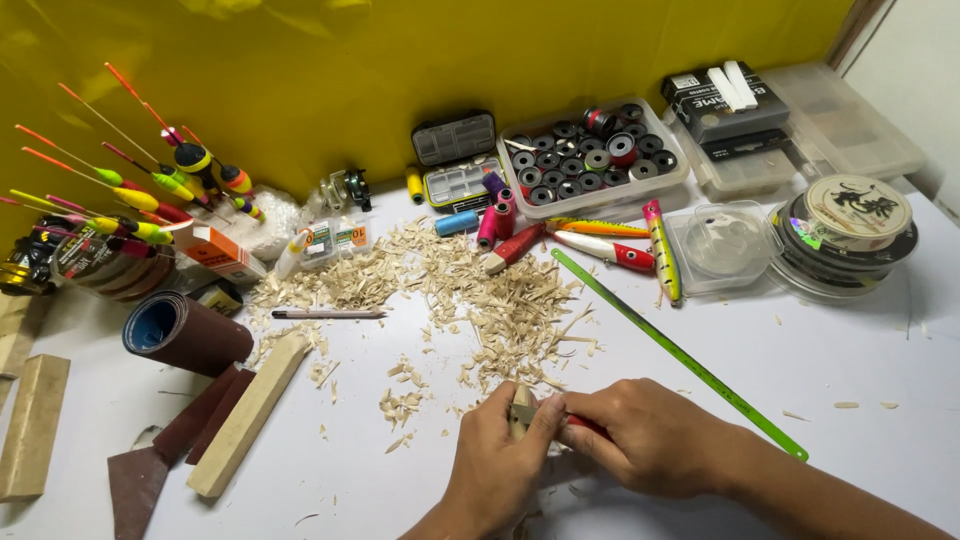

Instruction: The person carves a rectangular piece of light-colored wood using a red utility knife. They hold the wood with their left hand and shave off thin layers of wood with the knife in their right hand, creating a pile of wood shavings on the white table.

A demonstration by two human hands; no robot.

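Bright, even light, soft shadows, sharp focus, slight edge distortion.

Wood shavings (480,300) behind both hands, ruler (680,352) to their right, sandpaper roll (185,335) far left.

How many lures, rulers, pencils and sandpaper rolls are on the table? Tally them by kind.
Painted lures: 4
Green ruler: 1
Pencil: 1
Sandpaper roll: 1
Total: 7
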